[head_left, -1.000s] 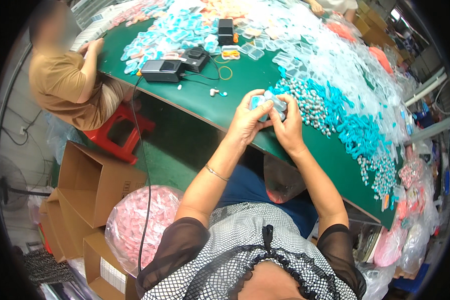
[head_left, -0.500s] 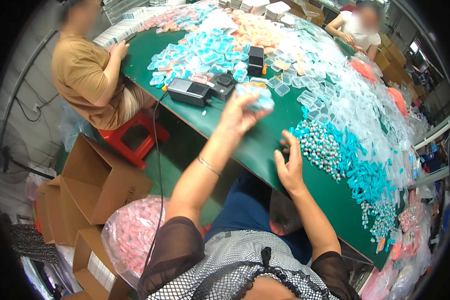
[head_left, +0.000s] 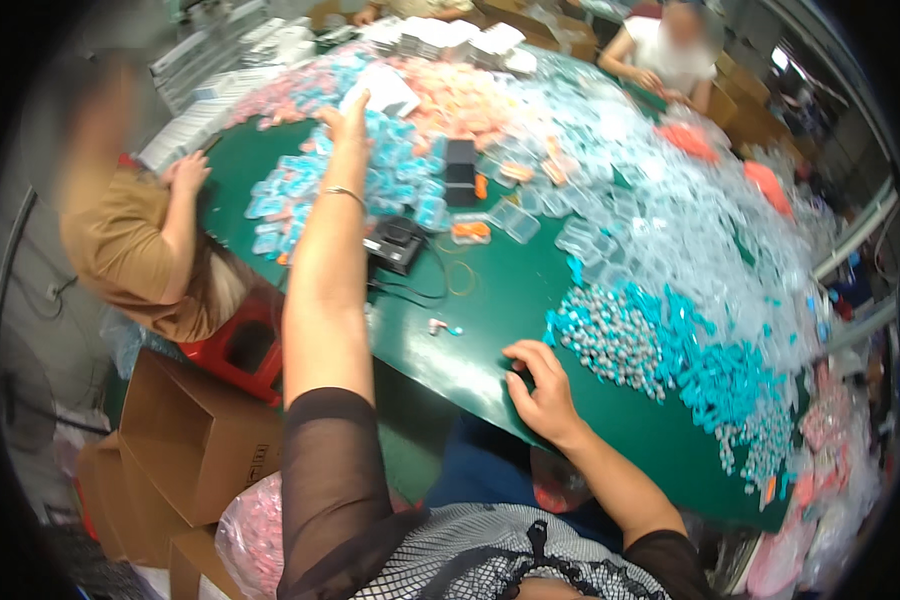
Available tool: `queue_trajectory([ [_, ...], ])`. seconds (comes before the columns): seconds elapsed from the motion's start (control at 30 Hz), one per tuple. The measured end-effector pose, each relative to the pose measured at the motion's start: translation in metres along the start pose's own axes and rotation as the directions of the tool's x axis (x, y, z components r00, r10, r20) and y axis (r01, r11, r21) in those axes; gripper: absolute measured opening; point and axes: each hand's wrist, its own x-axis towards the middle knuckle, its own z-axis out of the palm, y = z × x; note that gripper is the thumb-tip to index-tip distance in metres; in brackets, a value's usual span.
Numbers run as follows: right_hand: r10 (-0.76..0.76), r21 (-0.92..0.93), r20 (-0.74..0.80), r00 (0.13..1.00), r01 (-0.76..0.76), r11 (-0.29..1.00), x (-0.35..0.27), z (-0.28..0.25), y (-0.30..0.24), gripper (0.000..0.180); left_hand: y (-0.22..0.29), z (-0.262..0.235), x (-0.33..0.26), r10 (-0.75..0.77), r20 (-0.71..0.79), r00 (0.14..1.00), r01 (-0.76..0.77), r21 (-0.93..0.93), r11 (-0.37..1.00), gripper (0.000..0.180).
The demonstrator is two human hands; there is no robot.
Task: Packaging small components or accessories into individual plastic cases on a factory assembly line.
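My left hand (head_left: 348, 122) reaches far across the green table (head_left: 490, 290), over a heap of blue-and-clear plastic cases (head_left: 395, 150). Its thumb and fingers look spread beside a white stack (head_left: 382, 92); I make out no case in it, though the fingertips are blurred. At the near table edge my right hand (head_left: 542, 392) rests with loosely bent fingers apart, holding nothing. Just beyond it lies a pile of grey beads with teal cords (head_left: 610, 340). A small white-and-teal piece (head_left: 445, 328) and a clear case with an orange insert (head_left: 470, 232) lie on the table.
Two black devices (head_left: 395, 245) (head_left: 460, 170) with a cable stand mid-table. Clear empty cases (head_left: 660, 210) cover the right side; orange ones (head_left: 460, 105) lie at the back. A person (head_left: 135, 240) sits left on a red stool (head_left: 240, 345), above cardboard boxes (head_left: 185, 440). Another person (head_left: 670, 50) works far right.
My left hand has swung forward and left from mid-table to the far heap; the blue case it held no longer shows in it. The view has shifted. My right hand stays near the beads.
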Motion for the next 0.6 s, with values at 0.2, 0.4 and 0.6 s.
queue_trajectory([
  [0.2,0.032,-0.067,-0.03,0.999,-0.034,0.997,0.007,-0.009,0.006,0.027,-0.01,0.049,-0.043,0.208,-0.102,0.973,-0.098,0.633,0.768,0.093],
  [0.4,-0.025,-0.078,-0.024,0.999,0.023,0.997,0.002,-0.005,0.007,0.022,-0.038,0.054,-0.193,0.21,0.78,0.59,-0.652,0.307,0.693,0.028],
  [0.6,-0.118,-0.058,-0.038,0.992,0.116,0.992,-0.003,0.004,0.011,0.015,-0.08,0.094,-0.29,0.157,0.869,0.47,-0.881,0.45,0.148,0.041],
])
